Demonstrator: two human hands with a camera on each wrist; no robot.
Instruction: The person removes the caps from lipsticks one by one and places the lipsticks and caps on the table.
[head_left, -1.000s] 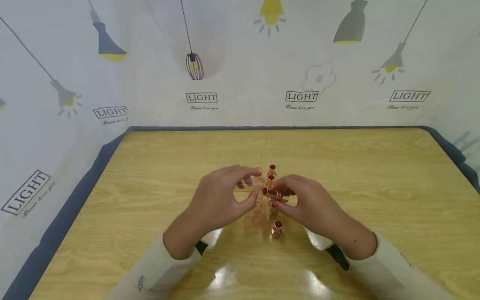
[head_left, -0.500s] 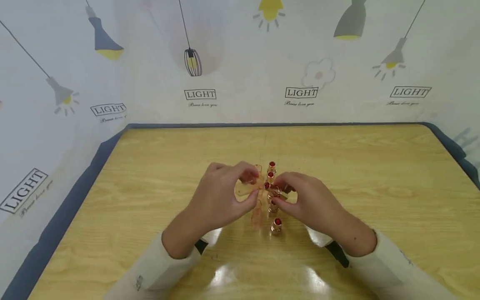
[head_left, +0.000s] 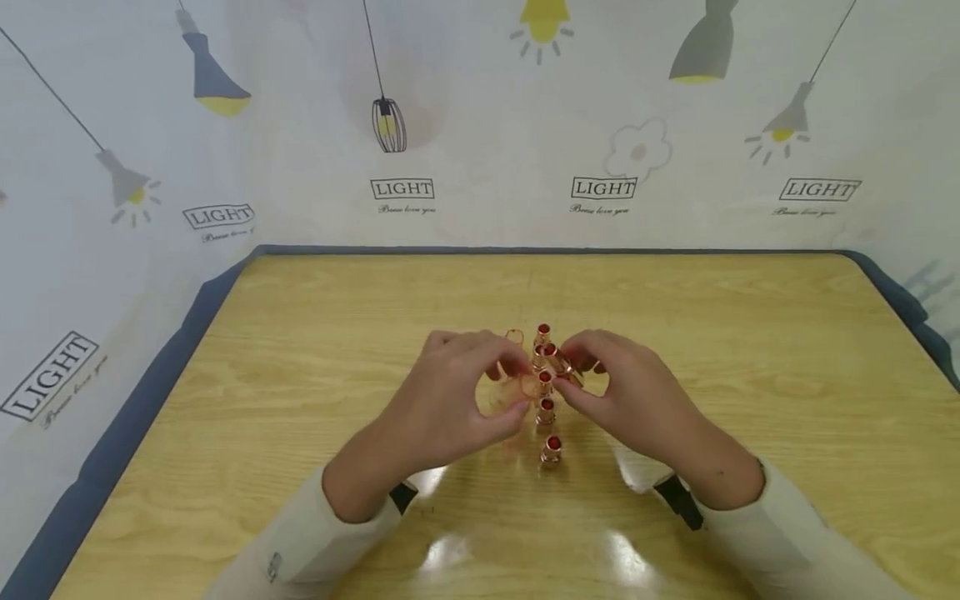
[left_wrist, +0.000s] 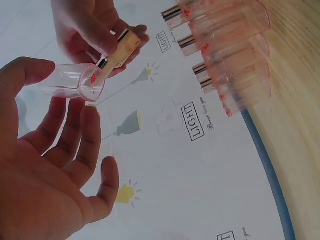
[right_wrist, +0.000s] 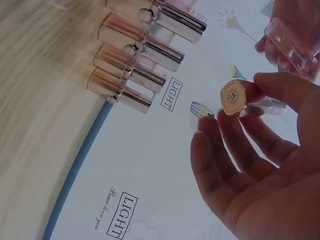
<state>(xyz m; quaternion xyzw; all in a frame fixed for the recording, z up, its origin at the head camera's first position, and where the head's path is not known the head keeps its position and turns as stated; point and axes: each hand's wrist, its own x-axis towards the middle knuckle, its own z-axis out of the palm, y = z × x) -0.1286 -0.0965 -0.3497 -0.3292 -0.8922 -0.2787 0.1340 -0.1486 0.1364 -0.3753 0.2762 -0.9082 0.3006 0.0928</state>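
Note:
My left hand (head_left: 450, 404) pinches a clear pink lipstick cap (left_wrist: 65, 81) between thumb and fingers, its open end facing right in the head view. Opposite it, my right hand (head_left: 645, 396) pinches a rose-gold lipstick (head_left: 559, 363) near its base, the red tip angled up and left. In the right wrist view the lipstick's flat, printed base (right_wrist: 233, 98) faces the camera. Cap and lipstick are apart in the left wrist view. Between the hands stands a row of upright, uncapped lipsticks (head_left: 551, 450) with red tips, partly overlapped by the held pair in the head view.
More clear pink caps (head_left: 513, 337) stand upright in a row left of the lipsticks, partly behind my left hand. The wood-grain table (head_left: 337, 308) has a blue-grey border (head_left: 450, 249). Beyond it rises a white wall printed with lamps (head_left: 495, 142).
My right hand has shifted slightly right and away from me, turning the lipstick from pointing left to tilting upward. The left hand has edged right with the cap.

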